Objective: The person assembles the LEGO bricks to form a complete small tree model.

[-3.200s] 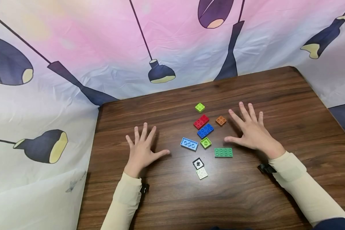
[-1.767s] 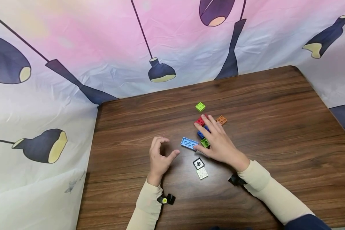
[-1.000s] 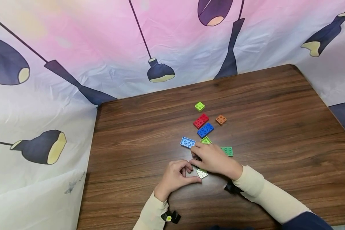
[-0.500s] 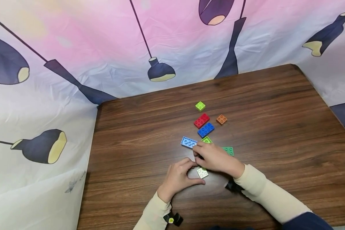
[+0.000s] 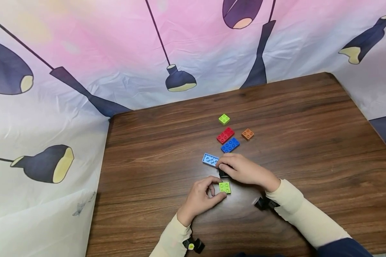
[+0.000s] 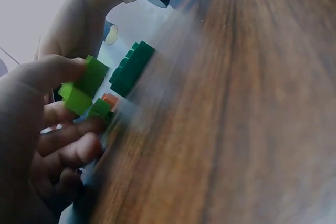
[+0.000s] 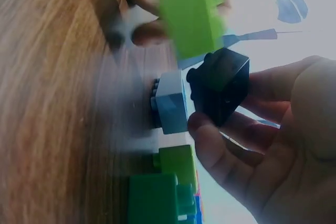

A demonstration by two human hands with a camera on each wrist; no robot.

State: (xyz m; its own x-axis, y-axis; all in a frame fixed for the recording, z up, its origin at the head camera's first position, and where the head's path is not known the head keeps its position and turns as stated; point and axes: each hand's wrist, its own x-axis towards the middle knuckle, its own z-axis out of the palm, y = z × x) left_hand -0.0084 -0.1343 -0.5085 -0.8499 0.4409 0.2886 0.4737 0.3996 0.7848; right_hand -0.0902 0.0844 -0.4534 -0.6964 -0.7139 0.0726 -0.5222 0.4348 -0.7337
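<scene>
My left hand (image 5: 201,198) pinches a lime green building brick (image 5: 224,187) between thumb and fingers; its studs face up in the head view. Just beyond it, my right hand (image 5: 246,171) holds a black brick (image 7: 220,85), of which only a small part shows under the fingers in the head view. The two held bricks are apart. Near the right fingertips lies a light blue brick (image 5: 209,159), hollow side up. A second lime brick (image 7: 177,163) and a dark green brick (image 7: 152,198) show in the right wrist view; from the head, the right hand covers them.
On the brown wooden table (image 5: 154,142), a blue brick (image 5: 230,145), a red brick (image 5: 225,135), an orange brick (image 5: 247,134) and a small lime brick (image 5: 224,119) lie beyond the hands. A patterned cloth (image 5: 122,53) hangs behind the table.
Both hands came in from their spread poses over the table. The left has taken hold of the pale-looking lime brick, the right the black one. Lately the right hand has moved slightly away with it.
</scene>
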